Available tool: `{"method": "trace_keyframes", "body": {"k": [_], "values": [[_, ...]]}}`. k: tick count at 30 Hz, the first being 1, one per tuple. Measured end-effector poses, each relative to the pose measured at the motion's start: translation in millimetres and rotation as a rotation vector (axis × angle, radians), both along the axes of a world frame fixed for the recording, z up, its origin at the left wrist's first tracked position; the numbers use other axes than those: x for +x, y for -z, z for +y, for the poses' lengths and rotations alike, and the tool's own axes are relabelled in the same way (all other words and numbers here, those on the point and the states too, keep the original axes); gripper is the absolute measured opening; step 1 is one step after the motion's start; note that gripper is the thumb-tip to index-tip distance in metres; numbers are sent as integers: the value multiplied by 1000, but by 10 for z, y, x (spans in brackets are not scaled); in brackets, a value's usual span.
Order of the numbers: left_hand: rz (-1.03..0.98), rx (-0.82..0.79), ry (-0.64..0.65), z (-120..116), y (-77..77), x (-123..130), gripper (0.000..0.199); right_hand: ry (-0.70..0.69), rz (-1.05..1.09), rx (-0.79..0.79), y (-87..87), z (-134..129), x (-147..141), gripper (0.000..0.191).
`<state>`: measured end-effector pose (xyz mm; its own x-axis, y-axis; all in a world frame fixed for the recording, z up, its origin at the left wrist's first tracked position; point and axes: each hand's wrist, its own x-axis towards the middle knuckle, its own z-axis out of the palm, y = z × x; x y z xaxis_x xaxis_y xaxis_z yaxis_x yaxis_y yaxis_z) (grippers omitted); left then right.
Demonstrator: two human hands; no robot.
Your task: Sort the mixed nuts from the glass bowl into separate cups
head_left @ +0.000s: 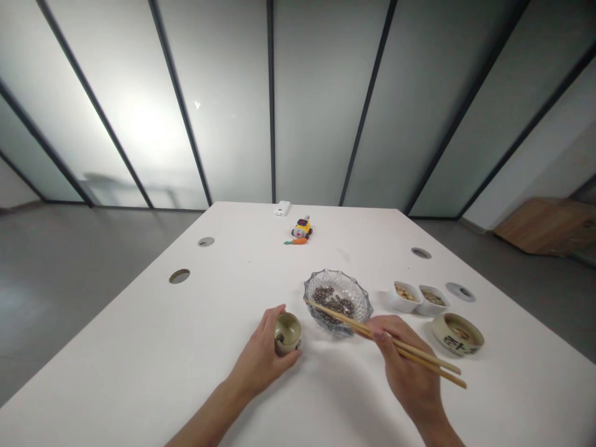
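My left hand is wrapped round a small olive-green cup, with a few dark pieces at the bottom. My right hand grips a pair of wooden chopsticks. Their tips reach left over a clear glass bowl with a scalloped rim. Inside this bowl lie many small dark brown beads or beans. Whether the tips pinch anything is too small to tell.
Two white dishes with small pieces and a pale ceramic bowl stand on the right. Farther back are a yellow toy car, an orange toy carrot and a white device. The white table has round holes.
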<state>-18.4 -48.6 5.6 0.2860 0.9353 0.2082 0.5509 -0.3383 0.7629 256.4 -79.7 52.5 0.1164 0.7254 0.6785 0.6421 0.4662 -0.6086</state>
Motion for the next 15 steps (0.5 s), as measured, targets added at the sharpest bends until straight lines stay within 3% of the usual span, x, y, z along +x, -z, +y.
{"method": "trace_keyframes", "body": {"k": [3,6,9,15], "values": [[2,-11,34,7,-6,114,81,-90,7,-20,-44,-62,-101,26],[3,-18,45,9,-4,188,82,23,0,57,-11,-13,-50,23],[-8,-10,38,14,4,212,81,98,-60,94,109,107,61,21],[-15,-18,43,47,35,198,82,-2,-43,41,357,294,137,20]]}}
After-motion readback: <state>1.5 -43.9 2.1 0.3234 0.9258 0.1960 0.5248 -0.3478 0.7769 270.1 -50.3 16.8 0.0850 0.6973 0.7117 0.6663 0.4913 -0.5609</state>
